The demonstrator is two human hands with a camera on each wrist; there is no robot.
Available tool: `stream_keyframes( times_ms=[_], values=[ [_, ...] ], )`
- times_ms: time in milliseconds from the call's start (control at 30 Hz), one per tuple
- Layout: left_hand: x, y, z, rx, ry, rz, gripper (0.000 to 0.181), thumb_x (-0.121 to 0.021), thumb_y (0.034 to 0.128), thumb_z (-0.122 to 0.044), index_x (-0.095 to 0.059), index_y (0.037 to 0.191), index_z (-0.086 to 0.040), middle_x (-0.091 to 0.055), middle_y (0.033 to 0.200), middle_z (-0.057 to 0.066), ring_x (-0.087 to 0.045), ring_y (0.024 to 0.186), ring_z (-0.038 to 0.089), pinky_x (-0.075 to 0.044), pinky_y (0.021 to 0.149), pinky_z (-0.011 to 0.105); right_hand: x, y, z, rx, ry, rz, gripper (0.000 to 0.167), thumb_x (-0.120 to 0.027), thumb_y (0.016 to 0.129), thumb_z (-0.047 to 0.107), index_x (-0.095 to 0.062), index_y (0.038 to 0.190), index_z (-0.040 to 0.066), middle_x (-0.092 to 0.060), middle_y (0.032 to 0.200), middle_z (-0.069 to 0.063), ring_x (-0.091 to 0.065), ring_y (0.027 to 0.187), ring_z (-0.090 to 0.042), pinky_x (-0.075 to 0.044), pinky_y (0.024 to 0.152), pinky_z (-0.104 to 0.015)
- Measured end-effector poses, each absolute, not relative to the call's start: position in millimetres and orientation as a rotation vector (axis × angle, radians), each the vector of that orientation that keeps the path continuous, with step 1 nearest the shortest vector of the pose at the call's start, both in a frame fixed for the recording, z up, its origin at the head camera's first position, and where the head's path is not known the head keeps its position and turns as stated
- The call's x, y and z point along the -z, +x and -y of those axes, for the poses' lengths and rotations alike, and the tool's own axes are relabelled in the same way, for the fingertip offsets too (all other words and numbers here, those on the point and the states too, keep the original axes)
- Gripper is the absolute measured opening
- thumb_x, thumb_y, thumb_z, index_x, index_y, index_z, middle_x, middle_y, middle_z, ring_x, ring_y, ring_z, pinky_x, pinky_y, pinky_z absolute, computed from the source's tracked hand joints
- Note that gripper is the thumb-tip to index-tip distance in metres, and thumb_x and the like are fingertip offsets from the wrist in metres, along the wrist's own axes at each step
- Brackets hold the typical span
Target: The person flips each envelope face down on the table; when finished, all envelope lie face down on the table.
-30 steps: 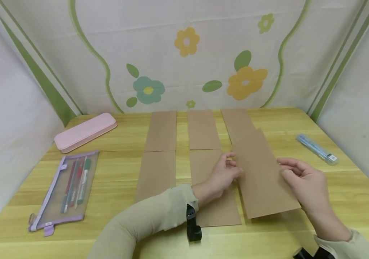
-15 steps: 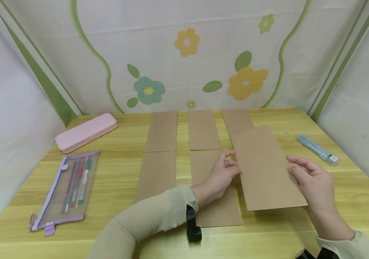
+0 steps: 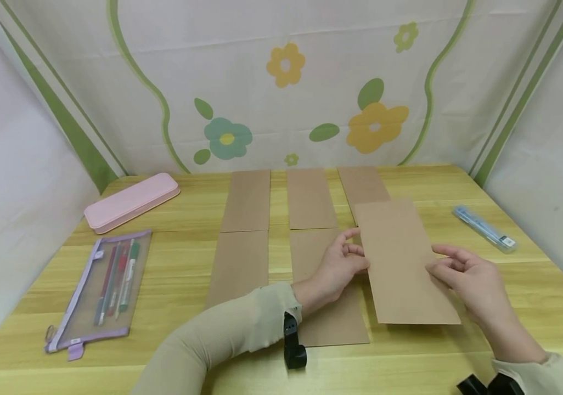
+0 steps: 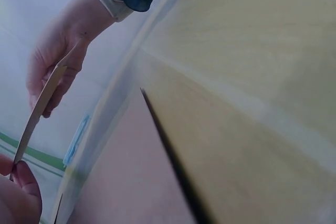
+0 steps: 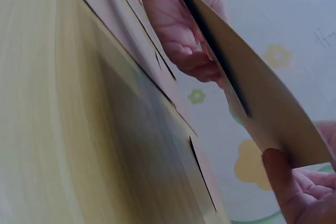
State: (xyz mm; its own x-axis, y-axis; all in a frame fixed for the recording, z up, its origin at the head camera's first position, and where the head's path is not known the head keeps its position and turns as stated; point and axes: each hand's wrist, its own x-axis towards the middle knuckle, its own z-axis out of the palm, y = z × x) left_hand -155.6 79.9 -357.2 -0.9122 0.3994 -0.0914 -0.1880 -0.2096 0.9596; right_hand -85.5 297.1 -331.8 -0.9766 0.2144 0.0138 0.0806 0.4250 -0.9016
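Note:
A brown cardboard sheet [image 3: 402,269] hangs tilted above the table at the right, held between both hands. My left hand [image 3: 338,266] pinches its left edge; in the left wrist view the thumb [image 4: 27,184] lies against that edge. My right hand [image 3: 474,282] pinches the opposite edge between thumb and fingers. The right wrist view shows the sheet [image 5: 262,87] slightly bowed, with its underside in shadow. Flat on the table beneath my left wrist is a brown sheet [image 3: 331,326]. Behind the held sheet lies a further brown sheet [image 3: 364,184], partly covered.
More brown sheets [image 3: 246,200] lie in columns on the wooden table [image 3: 178,291]. At left are a pink case [image 3: 130,202] and a mesh zip pouch [image 3: 84,302] with pens. A blue-tinted clear case [image 3: 484,227] lies at right. A flowered cloth [image 3: 281,109] stands behind.
The held sheet first rose and shifted right with my right hand, then came down a little and back left. My left hand has stayed nearly in place.

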Motion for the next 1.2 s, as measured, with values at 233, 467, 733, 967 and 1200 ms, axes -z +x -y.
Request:
stream_keyframes(
  times_ms=[233, 467, 733, 967, 1200],
  values=[
    [361, -158, -77, -2.000, 0.285, -1.672, 0.073, -0.061, 0.0737, 0.016, -0.037, 0.138, -0.011, -0.053, 0.084, 0.003, -0.054, 0.071, 0.013, -0.047, 0.066, 0.021, 336, -90, -307, -1.244, -0.169, 2.946, 0.065, -0.069, 0.084, 0.030, -0.043, 0.130, -0.008, -0.066, 0.089, -0.004, -0.055, 0.072, 0.002, -0.047, 0.062, -0.019],
    [361, -160, -77, -1.838, 0.325, -1.790, 0.078, -0.066, 0.0731, 0.013, -0.034, 0.140, -0.011, -0.054, 0.082, 0.003, -0.053, 0.069, 0.013, -0.046, 0.066, 0.022, 340, -95, -313, -1.140, -0.151, 3.070, 0.070, -0.070, 0.081, 0.034, -0.044, 0.129, -0.009, -0.064, 0.092, -0.006, -0.054, 0.077, -0.005, -0.045, 0.063, -0.020],
    [361, -160, -81, -1.699, 0.275, -1.966, 0.081, -0.071, 0.0690, 0.013, -0.036, 0.139, -0.008, -0.055, 0.079, 0.004, -0.052, 0.067, 0.013, -0.043, 0.059, 0.022, 345, -98, -313, -1.106, -0.103, 3.155, 0.076, -0.072, 0.079, 0.037, -0.041, 0.129, -0.012, -0.062, 0.095, -0.010, -0.055, 0.082, -0.017, -0.046, 0.065, -0.027],
    [356, -157, -85, -1.567, 0.275, -2.069, 0.083, -0.074, 0.0694, 0.008, -0.034, 0.141, -0.010, -0.055, 0.075, 0.002, -0.051, 0.065, 0.013, -0.042, 0.058, 0.022, 346, -98, -312, -1.091, -0.125, 3.177, 0.077, -0.072, 0.079, 0.038, -0.041, 0.129, -0.012, -0.060, 0.097, -0.011, -0.054, 0.084, -0.020, -0.045, 0.066, -0.028],
    [351, -156, -84, -1.440, 0.321, -2.142, 0.084, -0.074, 0.0714, 0.001, -0.031, 0.143, -0.009, -0.055, 0.072, 0.001, -0.048, 0.061, 0.012, -0.039, 0.055, 0.022, 345, -95, -308, -1.064, -0.117, 3.183, 0.076, -0.072, 0.078, 0.037, -0.042, 0.128, -0.012, -0.054, 0.087, -0.006, -0.044, 0.072, -0.015, -0.038, 0.056, -0.024]
  ],
)
